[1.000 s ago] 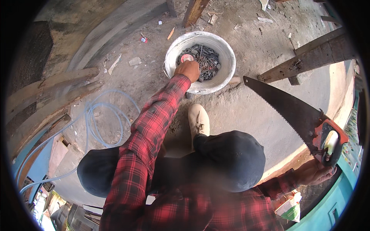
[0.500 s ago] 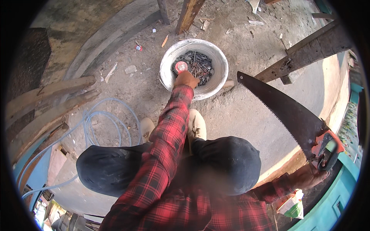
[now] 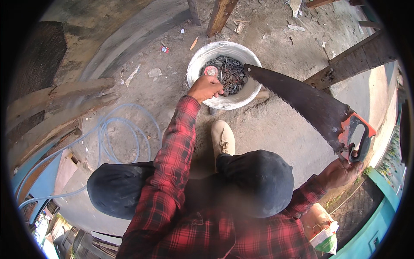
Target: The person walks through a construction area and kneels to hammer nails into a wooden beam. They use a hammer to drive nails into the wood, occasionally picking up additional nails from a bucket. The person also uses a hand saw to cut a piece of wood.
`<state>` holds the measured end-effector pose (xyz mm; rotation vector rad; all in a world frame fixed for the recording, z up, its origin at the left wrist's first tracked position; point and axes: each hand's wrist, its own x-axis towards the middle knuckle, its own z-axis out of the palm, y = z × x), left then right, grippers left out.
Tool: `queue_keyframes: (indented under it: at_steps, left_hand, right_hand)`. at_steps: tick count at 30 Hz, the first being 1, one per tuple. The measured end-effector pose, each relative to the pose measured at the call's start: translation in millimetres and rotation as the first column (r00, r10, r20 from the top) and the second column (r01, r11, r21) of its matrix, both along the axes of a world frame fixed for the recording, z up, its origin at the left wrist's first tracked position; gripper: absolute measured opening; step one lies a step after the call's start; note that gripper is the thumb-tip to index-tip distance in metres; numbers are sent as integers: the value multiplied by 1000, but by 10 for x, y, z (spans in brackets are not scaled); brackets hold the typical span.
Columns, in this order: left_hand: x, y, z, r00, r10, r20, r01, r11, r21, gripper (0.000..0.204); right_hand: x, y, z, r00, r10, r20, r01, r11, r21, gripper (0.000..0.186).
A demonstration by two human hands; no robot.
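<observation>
My left hand [image 3: 205, 88] is at the near side of a white bucket [image 3: 196, 64] of nails and metal bits [image 3: 233, 82], fingers pinched on what looks like a thin nail [image 3: 221, 76]. Just beyond it, a round red-and-white object [image 3: 211, 71] lies on the nails. At the lower right, my right hand [image 3: 347, 172] grips the orange-and-black handle of a handsaw [image 3: 293, 95]. The blade's tip reaches over the bucket's right side.
Wooden beams [image 3: 349, 64] stand right and behind. A coiled clear hose [image 3: 125, 121] lies left of my legs, near curved wooden planks [image 3: 56, 95]. Scraps [image 3: 296, 27] litter the concrete. A bag [image 3: 323, 233] sits at lower right.
My left hand has drawn back slightly from deeper in the bucket. My right hand has brought the saw up and leftward, so its tip is now over the bucket's rim.
</observation>
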<state>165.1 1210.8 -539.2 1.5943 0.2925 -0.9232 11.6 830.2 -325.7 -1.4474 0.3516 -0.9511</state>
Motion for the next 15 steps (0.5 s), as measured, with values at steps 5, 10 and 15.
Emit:
queue_keyframes:
  at_steps: [5, 10, 15]
  left_hand:
    - [-50, 144, 144, 992, 93, 88, -87, 994, -70, 21]
    - [-157, 426, 520, 943, 245, 224, -213, 964, -158, 26]
    - [-376, 702, 940, 899, 300, 319, -249, 949, -192, 23]
  right_hand:
    - [64, -73, -128, 1000, 22, -18, -21, 997, 68, 27]
    - [354, 315, -371, 992, 123, -21, -116, 973, 201, 24]
    - [755, 668, -1262, 966, 258, -10, -227, 868, 441, 20]
